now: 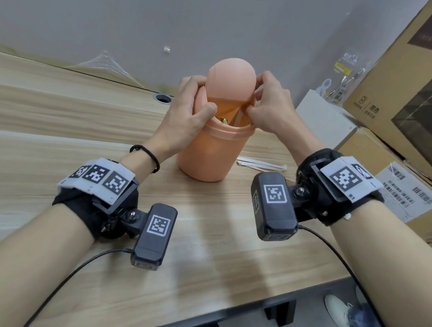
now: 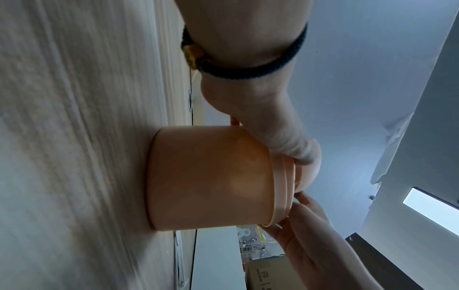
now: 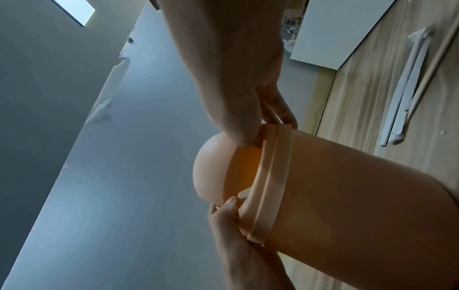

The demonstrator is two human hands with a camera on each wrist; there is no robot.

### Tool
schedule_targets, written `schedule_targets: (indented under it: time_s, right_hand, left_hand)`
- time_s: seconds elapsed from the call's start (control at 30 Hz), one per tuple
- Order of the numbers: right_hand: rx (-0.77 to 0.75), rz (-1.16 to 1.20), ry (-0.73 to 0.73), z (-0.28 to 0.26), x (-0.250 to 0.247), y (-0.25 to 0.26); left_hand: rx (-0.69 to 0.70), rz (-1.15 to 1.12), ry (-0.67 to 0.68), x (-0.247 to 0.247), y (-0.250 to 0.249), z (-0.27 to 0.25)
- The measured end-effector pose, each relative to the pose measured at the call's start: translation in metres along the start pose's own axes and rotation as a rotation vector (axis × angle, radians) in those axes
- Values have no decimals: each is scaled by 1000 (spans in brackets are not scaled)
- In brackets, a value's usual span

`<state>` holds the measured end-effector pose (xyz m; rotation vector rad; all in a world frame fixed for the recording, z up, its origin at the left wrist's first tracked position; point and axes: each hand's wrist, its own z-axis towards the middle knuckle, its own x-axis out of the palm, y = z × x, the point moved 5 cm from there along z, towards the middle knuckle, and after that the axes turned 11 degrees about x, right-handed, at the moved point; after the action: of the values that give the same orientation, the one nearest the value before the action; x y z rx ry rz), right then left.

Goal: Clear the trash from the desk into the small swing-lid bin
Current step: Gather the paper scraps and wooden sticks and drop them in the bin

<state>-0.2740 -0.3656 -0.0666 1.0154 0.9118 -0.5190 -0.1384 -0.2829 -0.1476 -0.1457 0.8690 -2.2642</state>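
A small peach bin [image 1: 207, 157] stands on the wooden desk [image 1: 61, 118]. Its domed swing lid [image 1: 230, 80] sits on top, raised at the front, so a gap shows some trash [image 1: 222, 119] inside. My left hand [image 1: 201, 96] grips the lid's left side with the thumb in front. My right hand [image 1: 255, 100] pinches its right side. The left wrist view shows my left hand [image 2: 293, 149] at the bin's [image 2: 211, 176] rim. The right wrist view has my right hand [image 3: 253, 127] on the lid [image 3: 213, 172]. A white paper wrapper [image 1: 260, 164] and a chopstick [image 3: 432, 64] lie right of the bin.
A white box [image 1: 324, 119] and big cardboard boxes [image 1: 405, 73] crowd the desk's right side. A round cable hole [image 1: 163, 98] sits behind the bin on the left. Crumpled clear plastic [image 1: 107, 63] lies along the wall. The desk's front edge runs near my forearms.
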Motion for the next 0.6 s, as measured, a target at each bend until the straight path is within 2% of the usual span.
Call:
schedule_targets:
  time_s: [0.2,0.37,0.43,0.57,0.6]
  right_hand:
    - [42,-23,-87,2,2,-4]
    - [54,-8,-81,5,4,-5]
    - [37,38,-30,5,4,-9]
    - [80,238,234,-1,6,-19]
    - [74,278,256,-2,4,-21]
  left_hand:
    - [7,14,8,1,-3,-1]
    - [6,41,9,0,-2,-1]
    - [8,42,8,0,-2,-1]
    - [-4,27,2,1,-3,-1]
    - [-11,27,5,2,-3,-1]
